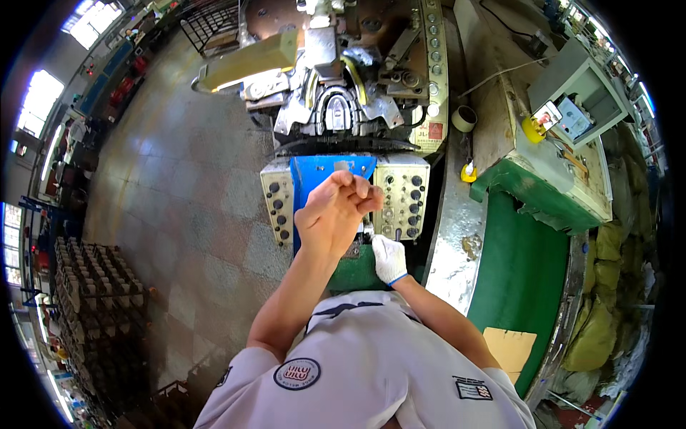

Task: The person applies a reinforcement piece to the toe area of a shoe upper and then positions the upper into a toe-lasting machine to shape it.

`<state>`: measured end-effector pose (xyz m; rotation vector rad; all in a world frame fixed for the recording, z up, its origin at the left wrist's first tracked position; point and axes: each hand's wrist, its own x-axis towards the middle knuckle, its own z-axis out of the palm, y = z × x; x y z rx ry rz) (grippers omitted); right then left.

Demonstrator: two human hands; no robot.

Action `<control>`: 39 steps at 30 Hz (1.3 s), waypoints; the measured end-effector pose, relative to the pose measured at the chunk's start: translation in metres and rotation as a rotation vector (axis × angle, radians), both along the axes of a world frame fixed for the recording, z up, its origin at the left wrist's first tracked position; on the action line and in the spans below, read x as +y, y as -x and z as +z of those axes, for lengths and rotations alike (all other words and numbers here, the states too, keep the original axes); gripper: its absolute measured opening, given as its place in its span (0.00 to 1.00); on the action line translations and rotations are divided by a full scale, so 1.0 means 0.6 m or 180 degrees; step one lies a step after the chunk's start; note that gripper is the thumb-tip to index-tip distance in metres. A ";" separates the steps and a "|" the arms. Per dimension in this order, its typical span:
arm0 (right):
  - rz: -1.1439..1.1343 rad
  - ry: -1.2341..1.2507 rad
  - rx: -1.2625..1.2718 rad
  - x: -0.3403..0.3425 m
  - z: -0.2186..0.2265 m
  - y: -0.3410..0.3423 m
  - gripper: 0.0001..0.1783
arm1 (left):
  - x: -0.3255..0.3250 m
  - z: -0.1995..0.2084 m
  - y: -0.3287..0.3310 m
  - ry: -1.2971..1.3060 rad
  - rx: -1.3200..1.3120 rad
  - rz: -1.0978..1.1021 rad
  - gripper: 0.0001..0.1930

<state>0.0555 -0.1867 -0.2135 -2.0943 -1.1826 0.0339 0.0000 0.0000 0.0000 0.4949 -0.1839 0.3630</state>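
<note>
My bare left hand [334, 213] is raised in front of a blue panel [304, 175] on a large machine, palm toward me. Its fingers are loosely bent, with nothing visible in them. My right hand [389, 259], in a white knit glove, is closed low by the right control box [401, 193]. A small dark lever [398, 234] stands just above it; what the gloved fingers hold, if anything, is hidden. Beyond both hands, the machine's metal jaws [339, 111] surround a silver horseshoe-shaped part. A second control box [277, 204] with black knobs flanks the blue panel.
At right stands a bench with a green surface [525, 264], a cardboard piece [511, 350] and a grey open box [579, 93] holding a lit phone [547, 116]. A yellowish arm [250, 61] juts left from the machine. A dark stacked rack [100, 286] stands at left.
</note>
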 end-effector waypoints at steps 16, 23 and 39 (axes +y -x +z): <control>-0.0529 -0.0377 0.0560 0.012 0.018 0.033 0.18 | 0.023 -0.024 0.081 0.0394 0.0009 -0.0160 0.09; -0.0635 -0.0287 0.0652 0.012 0.009 0.030 0.21 | 0.022 -0.015 0.102 0.0104 0.0024 0.0021 0.10; -0.0387 -0.0040 -0.0302 0.007 0.007 0.028 0.10 | 0.014 -0.003 0.122 -0.0229 -0.0049 0.0024 0.11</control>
